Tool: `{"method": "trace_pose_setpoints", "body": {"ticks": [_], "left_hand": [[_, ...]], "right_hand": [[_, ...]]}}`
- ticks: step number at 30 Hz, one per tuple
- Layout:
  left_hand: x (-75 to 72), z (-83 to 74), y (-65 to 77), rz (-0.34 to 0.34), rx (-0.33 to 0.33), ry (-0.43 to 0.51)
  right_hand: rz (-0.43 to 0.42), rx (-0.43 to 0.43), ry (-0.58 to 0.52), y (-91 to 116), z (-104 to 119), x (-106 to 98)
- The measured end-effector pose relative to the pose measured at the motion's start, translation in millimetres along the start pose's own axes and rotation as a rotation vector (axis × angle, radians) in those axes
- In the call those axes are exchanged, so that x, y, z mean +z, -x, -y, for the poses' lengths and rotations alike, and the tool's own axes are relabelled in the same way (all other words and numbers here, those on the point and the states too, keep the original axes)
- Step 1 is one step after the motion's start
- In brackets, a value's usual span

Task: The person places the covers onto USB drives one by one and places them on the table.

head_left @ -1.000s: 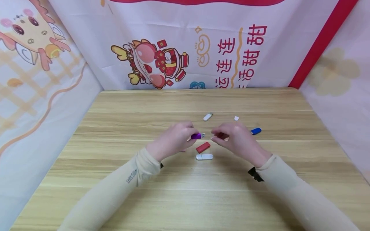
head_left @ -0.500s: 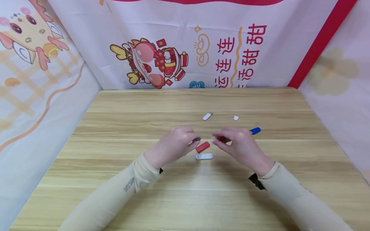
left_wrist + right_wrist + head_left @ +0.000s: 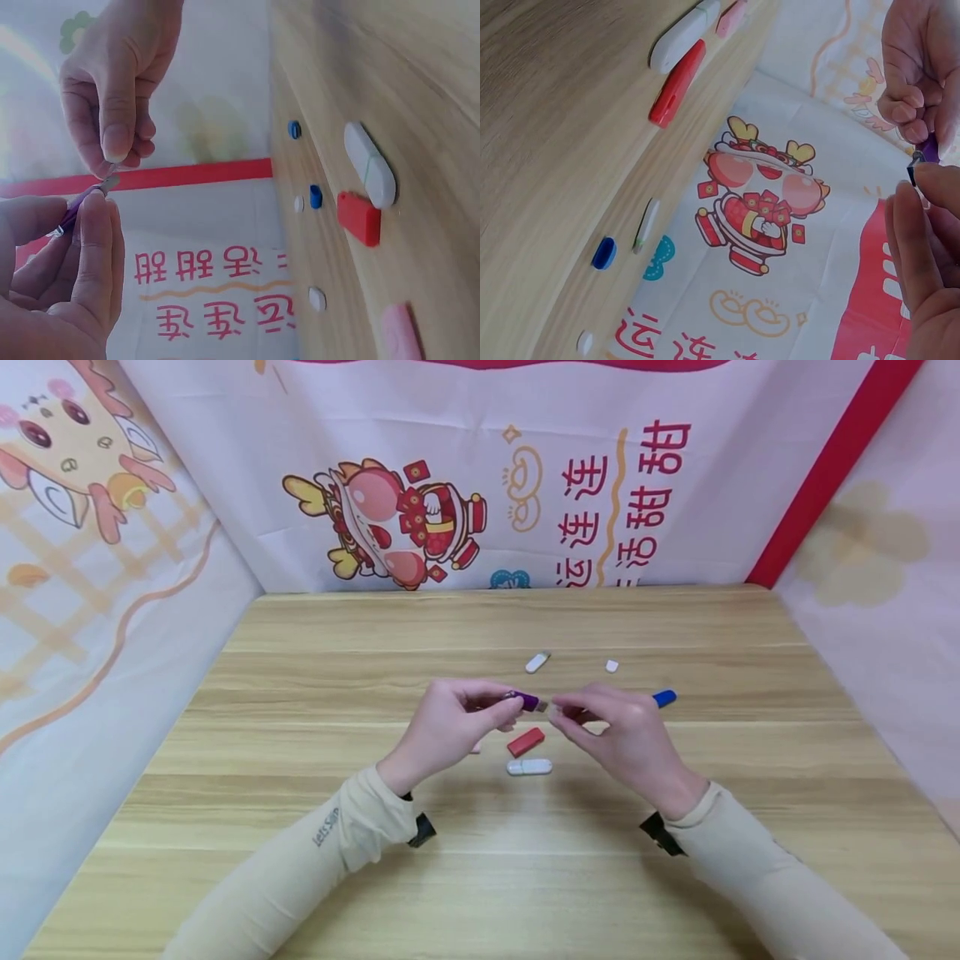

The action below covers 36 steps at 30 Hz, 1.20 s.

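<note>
My left hand (image 3: 450,718) pinches a purple USB stick (image 3: 523,699) between thumb and fingers. Its bare metal connector points at my right hand (image 3: 630,731). The right thumb and fingers pinch a small clear, whitish piece (image 3: 554,712) that looks like a cap, mostly covered by the fingertips. Connector and piece are very close; whether they touch I cannot tell. Both hands are raised above the table, as the left wrist view shows. Below them lie a red USB stick (image 3: 527,742) and a white USB stick (image 3: 529,767).
Farther back lie another white stick (image 3: 537,662) and a small white cap (image 3: 612,667). A blue stick (image 3: 665,698) is partly behind the right hand. Something pink (image 3: 401,332) and a small blue piece (image 3: 316,196) also lie on the wooden table (image 3: 480,877). Printed cloth surrounds it.
My left hand has rolled over, showing its thumb side, and risen slightly. The purple USB stick has come right, its connector now close to the right fingertips. The right hand has barely moved.
</note>
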<state>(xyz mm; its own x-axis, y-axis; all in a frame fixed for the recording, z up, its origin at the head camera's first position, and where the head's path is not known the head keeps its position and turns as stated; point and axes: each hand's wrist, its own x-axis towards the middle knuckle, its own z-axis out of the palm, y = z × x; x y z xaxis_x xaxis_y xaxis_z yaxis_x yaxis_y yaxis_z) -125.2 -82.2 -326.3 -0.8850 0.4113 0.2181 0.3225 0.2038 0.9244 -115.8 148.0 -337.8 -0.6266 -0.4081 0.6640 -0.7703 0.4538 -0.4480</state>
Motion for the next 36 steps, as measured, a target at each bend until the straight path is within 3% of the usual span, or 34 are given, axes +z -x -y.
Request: {"method": "trace_pose_setpoints", "body": {"ticks": [4, 8, 13, 18, 24, 30, 32, 34, 36], "left_hand": [[0.3, -8.0, 2.7, -0.011, -0.079, 0.079], [0.2, -22.1, 6.6, -0.024, -0.116, 0.132], [0.6, -33.6, 9.7, -0.038, -0.115, 0.163], [1.7, -35.1, 9.3, -0.039, -0.092, 0.184], [1.2, -20.5, 6.5, -0.013, -0.058, 0.174], [2.3, -5.6, 1.8, -0.003, 0.045, 0.057], [3.2, -4.9, 0.9, -0.019, 0.110, 0.024], [3.3, -4.6, -0.2, -0.038, 0.219, -0.044], [2.6, -6.3, -1.7, -0.053, 0.375, -0.174]], "right_hand": [[-0.045, -0.026, -0.005, -1, 3, -1], [-0.101, -0.064, 0.018, -3, 6, -1], [-0.119, -0.077, 0.050, -4, 8, -2], [-0.114, -0.080, 0.040, -4, 9, -2], [-0.120, -0.090, 0.045, -5, 11, -2], [-0.123, -0.104, 0.049, -6, 12, -3], [-0.132, -0.116, 0.057, -7, 13, -3], [-0.135, -0.122, 0.069, -8, 14, -3], [-0.135, -0.123, 0.072, -9, 14, -3]]}}
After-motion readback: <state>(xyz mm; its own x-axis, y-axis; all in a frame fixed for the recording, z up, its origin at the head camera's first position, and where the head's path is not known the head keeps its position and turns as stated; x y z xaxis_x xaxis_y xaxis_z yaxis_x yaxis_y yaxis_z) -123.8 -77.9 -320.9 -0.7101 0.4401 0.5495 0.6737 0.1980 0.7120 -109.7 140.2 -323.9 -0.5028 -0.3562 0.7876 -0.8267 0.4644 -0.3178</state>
